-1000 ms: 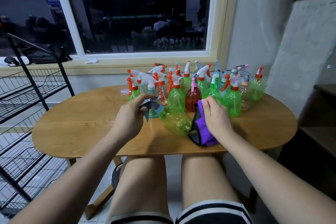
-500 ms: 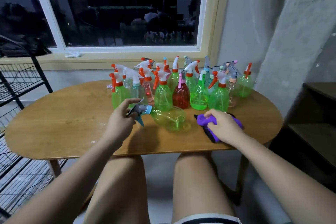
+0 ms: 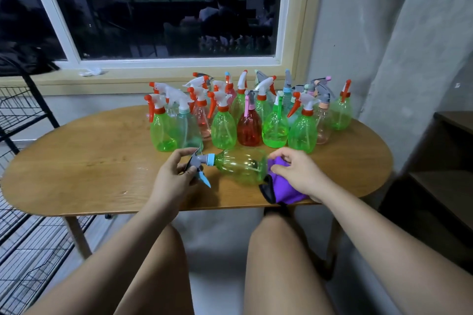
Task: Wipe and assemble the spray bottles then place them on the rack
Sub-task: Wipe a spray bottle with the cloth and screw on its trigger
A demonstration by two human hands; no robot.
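On my feed the person's body shows only bare skin: the left hand [image 3: 171, 176] and right hand [image 3: 297, 174], the left forearm [image 3: 110, 250] and right forearm [image 3: 384, 245] uncovered to the frame's edge, and a bare left thigh [image 3: 153, 276] and right thigh [image 3: 281, 263].

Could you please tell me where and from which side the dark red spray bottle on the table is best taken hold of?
Probably by the narrow neck just under its pink trigger head, coming down from above. The red bottle stands upright with green neighbours close on both sides and the lying green bottle in front, so its body is hemmed in.
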